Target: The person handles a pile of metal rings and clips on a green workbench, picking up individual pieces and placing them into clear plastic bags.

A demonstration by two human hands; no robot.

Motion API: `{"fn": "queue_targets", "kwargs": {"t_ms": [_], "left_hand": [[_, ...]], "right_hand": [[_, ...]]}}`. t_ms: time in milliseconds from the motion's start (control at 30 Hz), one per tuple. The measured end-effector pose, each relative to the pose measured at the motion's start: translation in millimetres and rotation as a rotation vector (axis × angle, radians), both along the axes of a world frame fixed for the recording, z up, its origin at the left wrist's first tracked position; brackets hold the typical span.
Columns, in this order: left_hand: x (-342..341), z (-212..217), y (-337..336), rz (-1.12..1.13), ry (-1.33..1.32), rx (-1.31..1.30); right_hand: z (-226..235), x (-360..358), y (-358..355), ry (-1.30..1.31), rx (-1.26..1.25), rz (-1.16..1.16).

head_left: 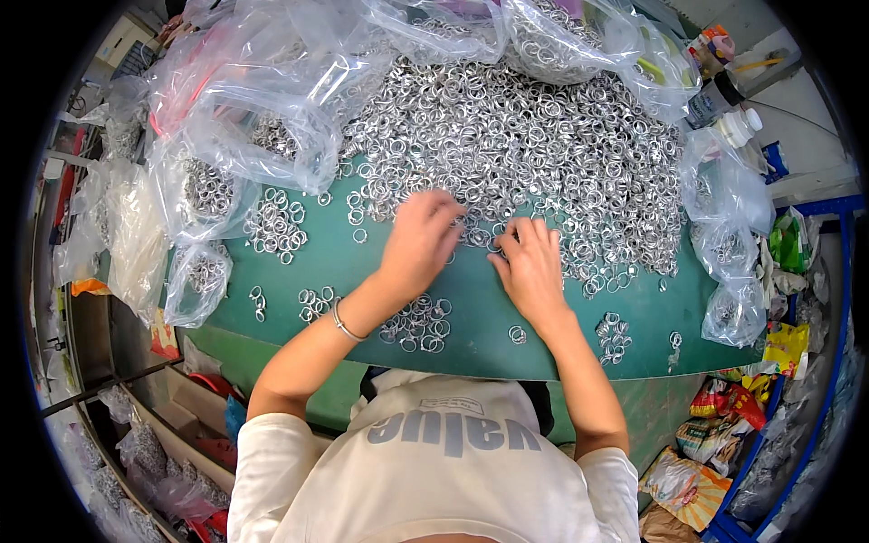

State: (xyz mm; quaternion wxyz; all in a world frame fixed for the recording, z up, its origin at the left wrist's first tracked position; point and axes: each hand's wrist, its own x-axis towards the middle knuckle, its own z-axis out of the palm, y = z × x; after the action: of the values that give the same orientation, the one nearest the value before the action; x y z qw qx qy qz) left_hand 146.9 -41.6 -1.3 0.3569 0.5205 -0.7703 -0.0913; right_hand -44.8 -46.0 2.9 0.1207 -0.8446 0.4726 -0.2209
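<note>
A wide heap of small silvery metal rings (507, 136) spreads over the green table (466, 335). My left hand (422, 239) is over the heap's near edge, its fingers smeared by motion, so whether they hold a ring is unclear. To its right my right hand (532, 262) rests at the same edge, fingers bent onto the rings and thumb apart from them. Nearer me lie small ring groups: one cluster (418, 324) beside my left forearm, a tiny group (517, 335) below my right hand, and another cluster (613, 338) right of my right forearm.
Clear plastic bags of rings stand along the table's left (210, 190), back (552, 41) and right (729, 258). More loose rings (276, 224) lie at the left. A white-capped bottle (740, 127) stands back right. Blue shelving (842, 271) with colourful packets is beyond the right edge.
</note>
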Motion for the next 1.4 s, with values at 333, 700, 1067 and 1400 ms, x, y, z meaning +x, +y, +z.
{"fn": "queue_targets", "kwargs": {"t_ms": [333, 700, 1067, 1400], "left_hand": [[-12, -10, 1, -0.059, -0.08, 0.041], [25, -9, -23, 0.195, 0.756, 0.474], [25, 4, -12, 0.213, 0.617, 0.281], [1, 3, 6, -0.107, -0.315, 0.062]], "right_hand": [[8, -34, -7, -1.653, 0.925, -0.145], [7, 8, -12, -0.42, 0.233, -0.089], [-4, 1, -7, -0.115, 0.129, -0.038], [6, -7, -4, 0.048, 0.075, -0.096]]}}
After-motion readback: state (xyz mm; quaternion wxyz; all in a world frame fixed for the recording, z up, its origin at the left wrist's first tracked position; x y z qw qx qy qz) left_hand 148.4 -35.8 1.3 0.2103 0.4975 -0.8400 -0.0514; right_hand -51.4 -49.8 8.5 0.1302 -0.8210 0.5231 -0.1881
